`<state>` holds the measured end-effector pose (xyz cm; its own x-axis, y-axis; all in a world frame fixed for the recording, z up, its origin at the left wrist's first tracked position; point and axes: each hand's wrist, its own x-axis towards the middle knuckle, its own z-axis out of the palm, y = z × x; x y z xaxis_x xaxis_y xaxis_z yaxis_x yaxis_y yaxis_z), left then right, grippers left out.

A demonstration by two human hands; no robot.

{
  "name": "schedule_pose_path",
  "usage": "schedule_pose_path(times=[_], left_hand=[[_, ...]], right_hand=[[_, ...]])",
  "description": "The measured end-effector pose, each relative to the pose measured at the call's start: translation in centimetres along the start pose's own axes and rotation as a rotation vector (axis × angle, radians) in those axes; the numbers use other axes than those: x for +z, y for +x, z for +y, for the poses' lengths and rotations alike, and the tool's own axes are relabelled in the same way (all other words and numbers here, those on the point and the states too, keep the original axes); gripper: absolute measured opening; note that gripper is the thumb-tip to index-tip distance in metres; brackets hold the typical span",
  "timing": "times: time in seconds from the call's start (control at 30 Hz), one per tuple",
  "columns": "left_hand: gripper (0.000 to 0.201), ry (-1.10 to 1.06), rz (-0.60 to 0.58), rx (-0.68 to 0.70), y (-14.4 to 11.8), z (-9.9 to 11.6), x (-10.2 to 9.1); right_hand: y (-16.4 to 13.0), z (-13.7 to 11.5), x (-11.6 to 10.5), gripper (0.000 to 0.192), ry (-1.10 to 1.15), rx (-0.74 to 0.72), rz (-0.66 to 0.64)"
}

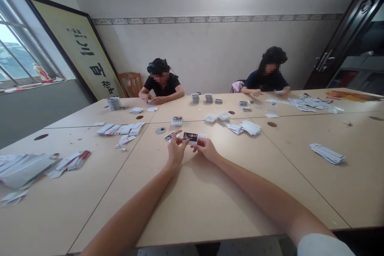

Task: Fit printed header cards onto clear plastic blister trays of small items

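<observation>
A small printed card point(191, 137), dark with a white lower edge, is held upright above the table between my two hands. My left hand point(176, 150) closes thumb and fingers on its left side, one finger raised. At its right edge, my right hand point(207, 149) is closed on the card, with its fingers partly hidden behind it. A white slip point(202, 136) shows just above the right fingers; I cannot tell if it is held too. Another dark printed card point(169, 136) lies on the table behind my left hand. Farther back stands a short stack of such cards point(177, 121).
Paper piles lie at left point(121, 129), far left point(27, 168) and right of centre point(250, 127). A bundle of white strips point(327, 153) is at right. Two people point(163, 84) work across the table, with card stacks point(209, 98) between them. Round cable holes point(161, 130) dot the tabletop.
</observation>
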<state>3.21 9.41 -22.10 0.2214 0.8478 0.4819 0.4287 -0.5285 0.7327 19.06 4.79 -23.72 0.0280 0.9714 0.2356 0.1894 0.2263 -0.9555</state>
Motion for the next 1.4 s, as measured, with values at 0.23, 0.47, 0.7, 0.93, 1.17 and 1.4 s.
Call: schedule_pose_path(times=[0.23,0.47,0.7,0.93,1.17,1.4], left_hand=[[0.015,0.064,0.101,0.162,-0.2,-0.2,0.3],[0.011,0.150,0.049,0.317,-0.7,-0.6,0.7],[0.020,0.103,-0.005,0.356,-0.7,-0.4,0.5],[0.022,0.037,-0.047,0.284,-0.9,-0.4,0.8],[0.022,-0.042,-0.116,0.244,-0.9,-0.2,1.0],[0.023,-0.103,-0.109,0.177,-1.0,-0.3,1.1]], right_hand=[[0.0,1.0,-0.2,0.022,0.212,0.021,0.031],[0.2,1.7,0.1,0.023,0.298,0.041,0.036],[0.2,1.8,0.0,0.029,0.286,0.044,0.068],[0.1,1.5,0.0,0.026,0.214,0.013,0.080],[-0.2,1.0,-0.2,0.024,0.118,-0.026,0.103],[-0.4,0.8,0.0,0.025,0.041,-0.037,0.081]])
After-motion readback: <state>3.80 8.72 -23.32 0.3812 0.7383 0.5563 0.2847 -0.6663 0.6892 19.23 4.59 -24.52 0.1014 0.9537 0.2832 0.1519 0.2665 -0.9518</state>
